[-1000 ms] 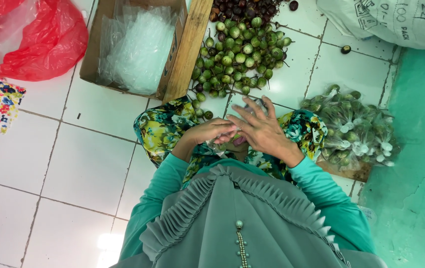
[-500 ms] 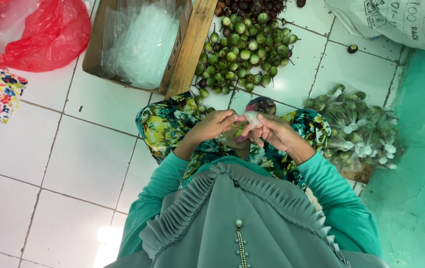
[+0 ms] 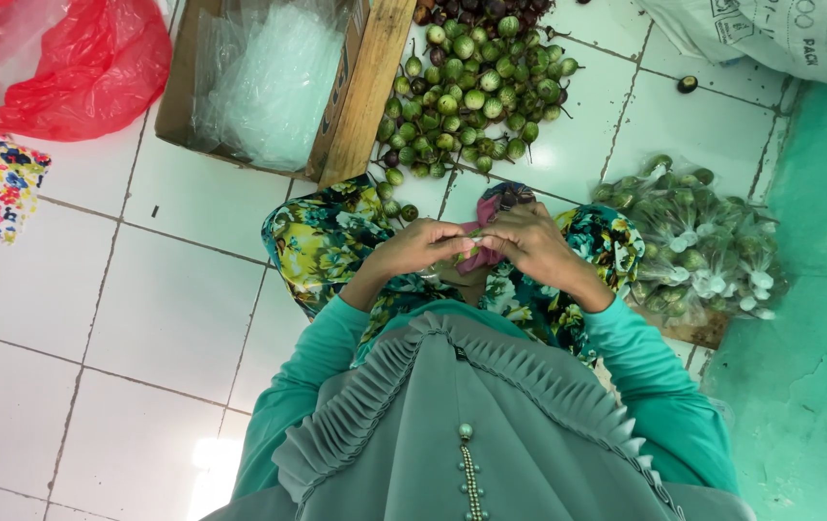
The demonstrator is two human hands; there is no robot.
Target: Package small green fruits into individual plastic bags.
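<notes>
Both hands met over the lap. Left hand and right hand were closed fingertip to fingertip on a small clear bag, pinching its neck; what was inside it I could not tell. A pink cloth sat just past the knuckles.

Beyond the hands, a loose heap of small green eggplants lay on the tiled floor, unbagged. To the right of the right hand, a pile of filled bags, so some of the packing looked done and much was left. Past the left hand, a cardboard box of empty clear bags.

A second earlier the right hand lay spread, palm down, over the left; half a second earlier both had drawn in to pinch.
</notes>
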